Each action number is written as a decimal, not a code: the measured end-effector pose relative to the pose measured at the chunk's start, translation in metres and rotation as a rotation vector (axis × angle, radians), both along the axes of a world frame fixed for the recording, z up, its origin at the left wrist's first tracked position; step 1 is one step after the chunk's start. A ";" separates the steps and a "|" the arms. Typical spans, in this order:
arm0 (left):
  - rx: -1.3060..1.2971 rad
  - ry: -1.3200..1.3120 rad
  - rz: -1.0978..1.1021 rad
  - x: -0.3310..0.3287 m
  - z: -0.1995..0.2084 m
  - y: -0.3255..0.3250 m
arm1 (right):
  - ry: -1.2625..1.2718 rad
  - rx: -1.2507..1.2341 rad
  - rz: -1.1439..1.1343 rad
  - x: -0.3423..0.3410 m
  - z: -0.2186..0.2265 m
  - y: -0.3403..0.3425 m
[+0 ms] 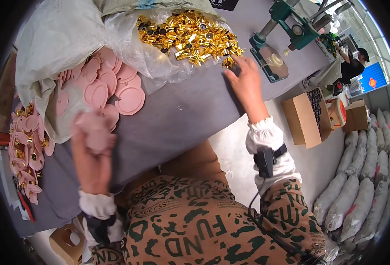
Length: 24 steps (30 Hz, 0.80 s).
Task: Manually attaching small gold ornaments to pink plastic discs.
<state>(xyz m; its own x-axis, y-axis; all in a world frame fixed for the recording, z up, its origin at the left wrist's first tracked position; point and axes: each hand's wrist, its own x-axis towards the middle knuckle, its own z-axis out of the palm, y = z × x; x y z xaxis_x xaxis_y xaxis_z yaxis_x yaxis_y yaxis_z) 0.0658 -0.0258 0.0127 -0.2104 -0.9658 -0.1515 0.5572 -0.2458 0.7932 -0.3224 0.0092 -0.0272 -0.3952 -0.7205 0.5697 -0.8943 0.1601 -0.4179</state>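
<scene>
Pink disc (96, 131), face toward camera, axis unclear

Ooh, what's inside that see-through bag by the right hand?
Shiny gold parts, some partly black, fill the mouth of the clear plastic bag. They and the greyish sack hide anything deeper.

Pink discs (131, 100) at 10 o'clock: matt plastic by the look, smooth. Gold fittings (190, 42) at 12: v. glossy, metal-like. Clear bag (123, 33) at 11: crinkled plastic film, shiny. Table cover (173, 121), ctr: matt cloth. Green press (299, 39) at 1: painted metal, semi-gloss. Box (297, 120) at 3: matt cardbd.
</scene>
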 end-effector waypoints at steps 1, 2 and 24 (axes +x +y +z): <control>0.055 0.106 -0.100 -0.017 -0.003 0.009 | -0.001 0.071 -0.014 -0.003 -0.002 -0.010; 0.110 0.215 -0.203 -0.031 -0.005 0.014 | 0.001 0.143 -0.031 -0.004 -0.004 -0.015; 0.247 0.004 -0.551 -0.064 0.002 0.039 | -0.666 0.365 1.017 0.121 0.056 0.033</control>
<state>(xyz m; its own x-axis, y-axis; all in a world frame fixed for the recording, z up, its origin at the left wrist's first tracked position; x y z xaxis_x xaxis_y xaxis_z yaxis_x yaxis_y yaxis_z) 0.0014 0.0128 0.0143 -0.6711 -0.6507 -0.3553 0.2980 -0.6756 0.6743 -0.2016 0.0424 0.0286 0.2942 -0.9388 0.1794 -0.3152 -0.2725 -0.9091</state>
